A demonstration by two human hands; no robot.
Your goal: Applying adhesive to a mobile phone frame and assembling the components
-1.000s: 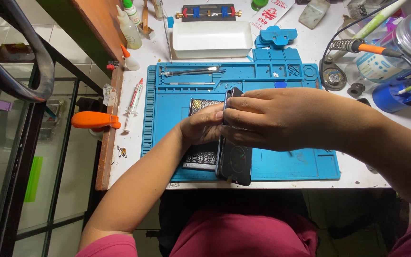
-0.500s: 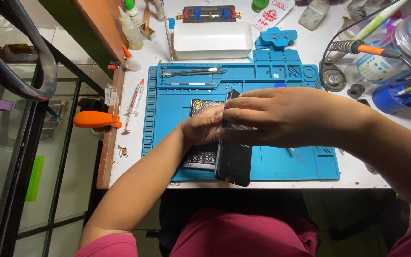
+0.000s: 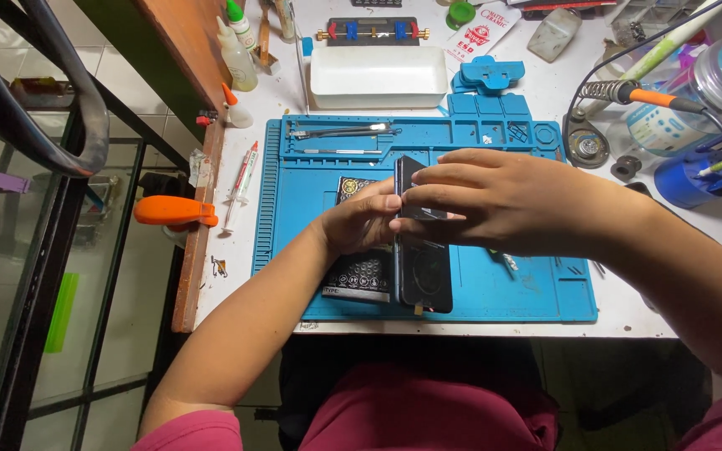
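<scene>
Blue repair mat (image 3: 536, 292) is bearing the black smartphone (image 3: 422, 271) that we are gripping, left hand (image 3: 359, 224) and right hand (image 3: 495, 200) both closed around it, seemingly separating its screen, needing steady, gentle prying.

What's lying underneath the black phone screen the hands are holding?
Under the black phone screen lies the phone body on the blue mat. Both the left hand and right hand cover its middle.

A bright blue work mat (image 3: 528, 288) covers the white desk (image 3: 252, 150). On the mat lie a glossy black phone (image 3: 424, 276) and a black battery (image 3: 361, 271) with white print. Left of the mat sits an orange clamp handle (image 3: 173, 210).
</scene>
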